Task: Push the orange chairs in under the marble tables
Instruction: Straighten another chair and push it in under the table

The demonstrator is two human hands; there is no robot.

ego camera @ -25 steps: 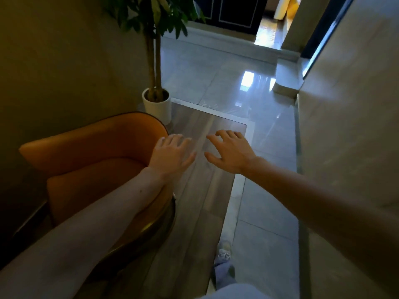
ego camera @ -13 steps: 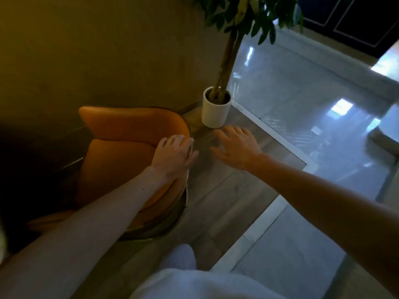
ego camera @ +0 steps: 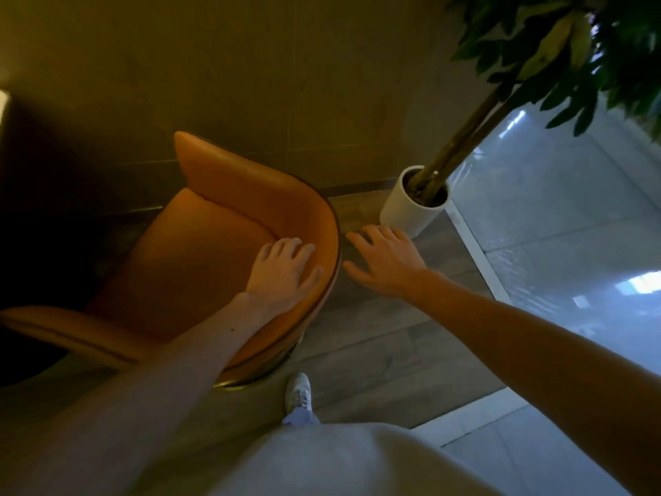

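An orange upholstered chair point(ego camera: 200, 252) with a curved back and a gold base ring stands by the wall, its seat facing the dark area at the left. My left hand point(ego camera: 282, 270) lies flat on the inside of the chair's backrest near the rim, fingers spread, thumb on the rim. My right hand point(ego camera: 384, 261) hovers open just right of the backrest, above the floor, apart from the chair. No marble table can be made out; the far left is too dark to read.
A potted tree in a white pot point(ego camera: 411, 205) stands close to the right of the chair, by the wall point(ego camera: 250, 84). Wood-look flooring point(ego camera: 375, 338) runs under me, with glossy tiles point(ego camera: 554, 227) to the right. My shoe point(ego camera: 298, 390) is near the chair's base.
The view has swung left and closer over the chair. My left hand has slid from the backrest's rim onto its inner face. My right hand stays open beside it.
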